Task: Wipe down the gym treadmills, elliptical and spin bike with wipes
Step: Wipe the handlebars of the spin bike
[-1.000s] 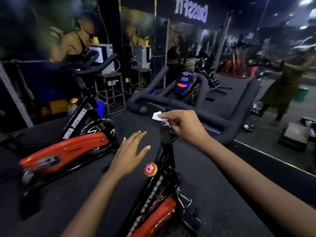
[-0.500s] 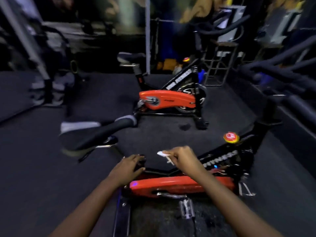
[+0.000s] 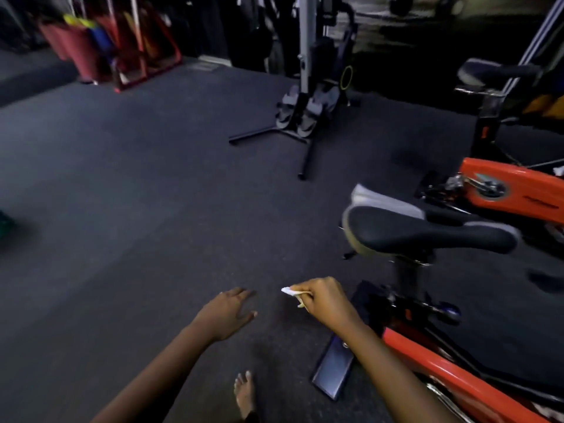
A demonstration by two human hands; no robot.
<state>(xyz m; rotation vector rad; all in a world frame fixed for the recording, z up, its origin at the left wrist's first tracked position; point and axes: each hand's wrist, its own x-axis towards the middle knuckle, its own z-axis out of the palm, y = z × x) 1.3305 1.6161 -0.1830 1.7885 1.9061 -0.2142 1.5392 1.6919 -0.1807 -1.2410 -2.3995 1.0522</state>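
Observation:
My right hand (image 3: 326, 299) pinches a small crumpled white wipe (image 3: 289, 290) over the dark floor, left of the near spin bike (image 3: 427, 355). That bike has an orange guard and a black saddle (image 3: 427, 232) up and to the right of my hand. My left hand (image 3: 227, 311) hovers beside it, fingers loosely spread, holding nothing. A second orange spin bike (image 3: 512, 193) stands further right, with its own saddle (image 3: 488, 71) above.
My bare foot (image 3: 245, 395) stands on the dark mat floor (image 3: 137, 209). The near bike's base bar (image 3: 334, 372) lies beside it. A grey-posted machine with foot pedals (image 3: 308, 111) stands ahead, and red racks (image 3: 122, 47) at the back left.
The view has swung left, away from the bikes' handlebars toward the open floor. Both hands stay in front of me, and the right one keeps the wipe.

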